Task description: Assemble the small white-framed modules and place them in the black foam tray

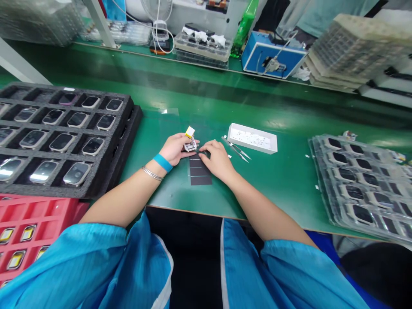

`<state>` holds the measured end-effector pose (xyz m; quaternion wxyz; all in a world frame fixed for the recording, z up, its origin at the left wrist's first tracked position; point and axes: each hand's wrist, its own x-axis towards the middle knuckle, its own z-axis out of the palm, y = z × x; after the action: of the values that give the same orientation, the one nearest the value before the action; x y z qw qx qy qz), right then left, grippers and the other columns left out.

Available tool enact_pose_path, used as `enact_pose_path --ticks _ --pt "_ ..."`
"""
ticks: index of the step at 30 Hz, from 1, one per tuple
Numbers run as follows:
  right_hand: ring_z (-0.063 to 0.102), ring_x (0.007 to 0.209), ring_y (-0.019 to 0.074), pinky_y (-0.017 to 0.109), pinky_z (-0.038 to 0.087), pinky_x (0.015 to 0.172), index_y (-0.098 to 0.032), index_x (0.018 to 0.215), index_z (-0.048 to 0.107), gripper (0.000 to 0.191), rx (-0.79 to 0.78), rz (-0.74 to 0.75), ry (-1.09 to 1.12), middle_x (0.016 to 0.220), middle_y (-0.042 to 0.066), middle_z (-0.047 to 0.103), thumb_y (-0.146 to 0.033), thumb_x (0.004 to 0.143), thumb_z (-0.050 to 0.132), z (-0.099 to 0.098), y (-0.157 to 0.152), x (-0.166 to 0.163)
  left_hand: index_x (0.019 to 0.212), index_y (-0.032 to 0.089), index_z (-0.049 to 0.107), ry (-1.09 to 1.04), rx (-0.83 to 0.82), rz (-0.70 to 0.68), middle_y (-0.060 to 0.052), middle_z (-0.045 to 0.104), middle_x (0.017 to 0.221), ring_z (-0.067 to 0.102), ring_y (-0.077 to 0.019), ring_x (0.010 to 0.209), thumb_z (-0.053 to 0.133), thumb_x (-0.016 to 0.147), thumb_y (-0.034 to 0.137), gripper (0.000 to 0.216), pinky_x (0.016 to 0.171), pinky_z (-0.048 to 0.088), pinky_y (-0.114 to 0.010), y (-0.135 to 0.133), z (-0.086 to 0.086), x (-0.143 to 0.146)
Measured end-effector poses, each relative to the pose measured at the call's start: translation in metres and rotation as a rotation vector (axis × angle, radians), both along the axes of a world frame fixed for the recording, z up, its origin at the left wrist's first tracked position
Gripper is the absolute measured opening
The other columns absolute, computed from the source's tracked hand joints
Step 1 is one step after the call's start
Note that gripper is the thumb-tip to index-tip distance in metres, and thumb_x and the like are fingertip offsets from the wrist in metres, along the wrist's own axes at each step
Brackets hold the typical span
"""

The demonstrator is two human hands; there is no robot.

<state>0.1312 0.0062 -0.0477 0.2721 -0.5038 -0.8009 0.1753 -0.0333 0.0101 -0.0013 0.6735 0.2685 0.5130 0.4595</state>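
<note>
My left hand (174, 149) holds a small electronic part (190, 145) with a yellow-and-white tag (189, 132) sticking up from it. My right hand (217, 161) comes in from the other side, and its fingertips pinch a small dark strip (202, 152) against the part's edge. Under both hands lies a sheet of dark rectangular pads (199, 171). Just to the right, metal tweezers (236, 149) rest on the mat, next to a shallow white tray (252, 138) holding tiny pieces. My hands hide part of the sheet.
The green bench mat (277, 189) runs across the view. Black foam trays of watch-like devices (64, 137) fill the left, above a red crate (32, 219). A clear plastic tray of devices (360, 184) lies on the right. A blue instrument box (273, 56) stands beyond.
</note>
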Motion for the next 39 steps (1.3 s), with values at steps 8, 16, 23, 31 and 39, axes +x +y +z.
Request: enact_pose_path --ticks 8,16,23,31,39 --pt "0.057 0.097 0.0246 0.047 0.043 0.097 -0.020 0.081 0.071 0.005 -0.027 -0.034 0.090 0.094 0.007 0.062 -0.016 0.078 0.069 -0.003 0.004 0.000 0.080 0.014 0.057 -0.007 -0.005 0.017 -0.008 0.073 0.083 0.067 -0.0174 0.079 0.059 0.074 0.006 0.010 0.085 0.056 -0.047 0.000 -0.001 0.001" --pt "0.055 0.095 0.0240 0.046 0.043 0.096 -0.019 0.075 0.070 0.003 -0.057 -0.096 0.111 0.093 0.006 0.058 -0.018 0.078 0.071 -0.004 0.005 -0.004 0.081 0.014 0.057 0.009 -0.023 0.021 -0.007 0.072 0.081 0.068 -0.0168 0.081 0.057 0.075 0.007 0.010 0.087 0.056 -0.045 -0.001 -0.001 0.002" --pt "0.048 0.102 0.0264 0.047 0.042 0.096 -0.019 0.082 0.063 0.008 -0.050 -0.037 0.034 0.103 0.009 0.055 -0.014 0.087 0.059 -0.002 0.002 -0.008 0.082 0.014 0.058 0.011 -0.007 0.008 -0.006 0.072 0.083 0.068 -0.0163 0.082 0.057 0.076 0.008 0.008 0.088 0.056 -0.045 0.000 -0.003 0.000" --pt "0.052 0.103 0.0249 0.047 0.042 0.096 -0.022 0.086 0.056 0.007 0.144 0.129 0.204 0.107 0.009 0.060 -0.022 0.093 0.053 0.020 -0.015 0.008 0.081 0.015 0.057 0.047 0.010 0.018 -0.006 0.072 0.085 0.068 -0.0165 0.082 0.063 0.072 0.010 0.012 0.083 0.057 -0.042 0.002 -0.004 0.001" --pt "0.065 0.077 0.0181 0.036 0.053 0.079 -0.020 0.075 0.061 0.019 -0.088 0.058 0.709 0.080 0.003 0.069 -0.036 0.079 0.071 0.027 -0.015 0.011 0.087 0.014 0.061 0.146 0.098 -0.070 -0.005 0.071 0.081 0.066 -0.0141 0.066 0.064 0.071 0.012 0.016 0.058 0.059 -0.027 -0.009 0.007 0.008"
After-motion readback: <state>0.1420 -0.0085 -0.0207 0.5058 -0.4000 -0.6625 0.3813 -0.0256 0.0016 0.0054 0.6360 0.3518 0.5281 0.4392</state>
